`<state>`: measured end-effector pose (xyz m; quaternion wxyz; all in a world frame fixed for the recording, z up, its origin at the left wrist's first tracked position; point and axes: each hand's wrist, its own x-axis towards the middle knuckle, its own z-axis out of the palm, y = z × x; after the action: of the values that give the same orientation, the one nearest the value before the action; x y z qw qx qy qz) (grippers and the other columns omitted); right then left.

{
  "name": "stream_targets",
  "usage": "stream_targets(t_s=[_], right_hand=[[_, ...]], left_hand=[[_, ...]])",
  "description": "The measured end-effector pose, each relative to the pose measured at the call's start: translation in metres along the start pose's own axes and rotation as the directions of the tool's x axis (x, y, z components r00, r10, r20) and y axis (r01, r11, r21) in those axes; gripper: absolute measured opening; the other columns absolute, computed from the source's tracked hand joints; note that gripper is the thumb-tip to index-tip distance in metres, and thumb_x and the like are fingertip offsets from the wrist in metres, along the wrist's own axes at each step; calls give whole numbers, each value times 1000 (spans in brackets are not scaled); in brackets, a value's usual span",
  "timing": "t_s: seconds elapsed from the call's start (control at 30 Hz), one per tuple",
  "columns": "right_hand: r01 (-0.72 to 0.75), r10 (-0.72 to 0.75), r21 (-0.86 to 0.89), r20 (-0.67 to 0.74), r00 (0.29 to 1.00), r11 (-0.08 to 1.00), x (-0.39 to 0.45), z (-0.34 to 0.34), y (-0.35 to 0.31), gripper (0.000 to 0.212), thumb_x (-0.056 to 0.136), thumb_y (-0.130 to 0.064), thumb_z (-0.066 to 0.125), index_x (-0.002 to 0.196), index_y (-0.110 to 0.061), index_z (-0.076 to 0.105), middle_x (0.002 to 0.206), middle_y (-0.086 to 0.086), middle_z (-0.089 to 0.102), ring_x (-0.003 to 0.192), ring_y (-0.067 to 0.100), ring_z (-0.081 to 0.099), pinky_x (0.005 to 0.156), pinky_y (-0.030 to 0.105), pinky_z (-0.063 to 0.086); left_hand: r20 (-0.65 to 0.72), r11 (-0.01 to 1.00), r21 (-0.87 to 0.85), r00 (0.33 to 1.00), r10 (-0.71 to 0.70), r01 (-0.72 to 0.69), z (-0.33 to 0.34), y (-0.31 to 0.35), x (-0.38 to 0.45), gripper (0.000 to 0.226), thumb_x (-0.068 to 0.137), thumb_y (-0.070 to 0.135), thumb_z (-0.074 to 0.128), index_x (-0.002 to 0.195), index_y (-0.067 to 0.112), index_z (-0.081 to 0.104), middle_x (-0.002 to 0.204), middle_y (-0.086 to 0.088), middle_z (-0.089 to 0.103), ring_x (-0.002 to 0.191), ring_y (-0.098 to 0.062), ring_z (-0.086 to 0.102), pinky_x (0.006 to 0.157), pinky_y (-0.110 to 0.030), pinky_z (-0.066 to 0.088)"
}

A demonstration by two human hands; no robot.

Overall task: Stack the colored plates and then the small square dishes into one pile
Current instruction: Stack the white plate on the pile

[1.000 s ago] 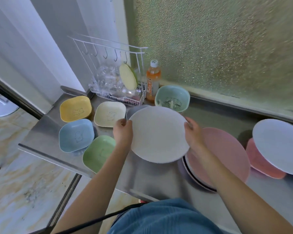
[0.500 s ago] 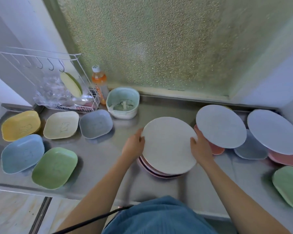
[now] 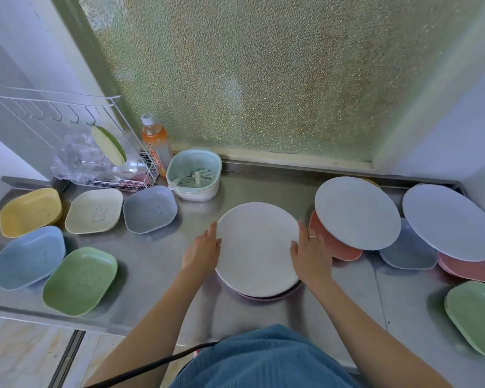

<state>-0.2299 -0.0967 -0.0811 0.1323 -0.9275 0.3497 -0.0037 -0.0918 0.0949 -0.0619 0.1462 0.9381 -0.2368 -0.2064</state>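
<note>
white plate (image 3: pixel 256 247) lowered onto pile, left hand (image 3: pixel 202 252) and right hand (image 3: pixel 310 254) open at its rim, five square dishes left

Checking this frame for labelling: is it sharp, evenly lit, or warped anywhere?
Head view: sharp at the white plate; daylight through the frosted window; soft glare on the steel counter; wide-angle bending tilts the wire rack and stretches the green dish.
</note>
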Motion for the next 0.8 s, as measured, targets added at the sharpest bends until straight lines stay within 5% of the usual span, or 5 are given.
stream_targets(t_s=[0.43,0.7,0.8], right_hand=[[-79,76,-46,-65,995,996,1,11,-8,51,91,-18,52,137,-2,39,116,21,54,105,36,47,90,45,41],[-15,15,-24,2,1000,1000,-1,23,-3,58,97,-23,42,148,-10,20,152,11,26,134,35,28,107,49,26],[-8,8,19,5,1000,1000,1,20,0,57,97,-25,39,149,-13,17,154,8,23,137,32,25,109,48,23]], left_hand=[[81,993,119,997,18,-28,7,7,5,58,100,33,29,149,11,6,133,-14,39,121,-32,43,92,-43,41],[35,984,177,999,5,-11,12,8,9,55,100,32,29,148,15,9,128,-14,39,116,-31,43,91,-39,42],[-88,975,221,995,46,-25,13,14,10,52,99,30,33,146,13,18,128,-14,41,113,-31,44,94,-39,38]])
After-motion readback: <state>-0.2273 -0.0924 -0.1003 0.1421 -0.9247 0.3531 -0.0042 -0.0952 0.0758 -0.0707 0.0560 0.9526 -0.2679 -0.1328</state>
